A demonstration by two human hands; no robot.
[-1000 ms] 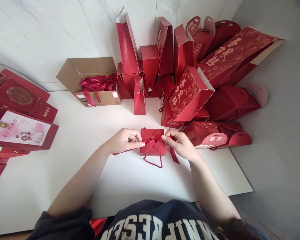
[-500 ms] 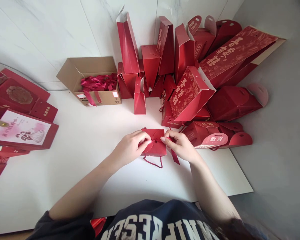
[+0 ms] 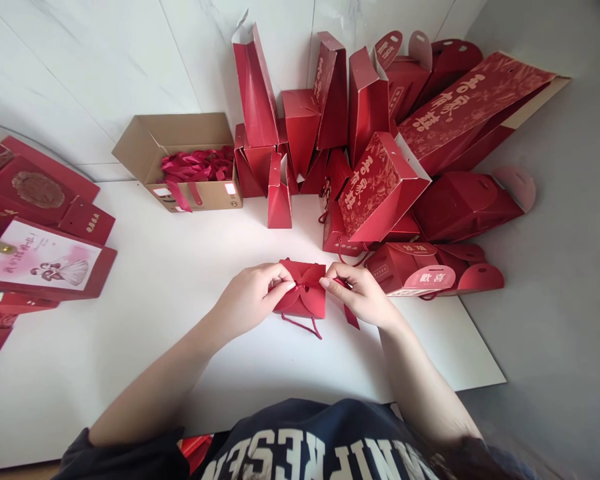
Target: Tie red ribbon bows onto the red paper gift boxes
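Note:
A small red gift box [image 3: 300, 307] with curved top flaps and a twisted cord handle [image 3: 303, 326] sits on the white table in front of me. My left hand [image 3: 260, 293] pinches a red ribbon [image 3: 305, 285] at the left of the box's top. On the other side, my right hand [image 3: 355, 287] is closed on the same ribbon between thumb and fingers. The ribbon crosses the top of the box between both hands. A loose ribbon tail [image 3: 351, 317] hangs below my right hand.
An open cardboard box [image 3: 207, 195] of red ribbons stands at the back left. Several red gift boxes [image 3: 385, 190] are piled at the back and right, close to my right hand. More red boxes [image 3: 45, 200] lie at the left, by the grey wall [image 3: 555, 280] opposite.
My left hand has moved a little left, and the gift box has shifted left and turned slightly. The ribbon between the hands looks more stretched. My right hand has barely moved.

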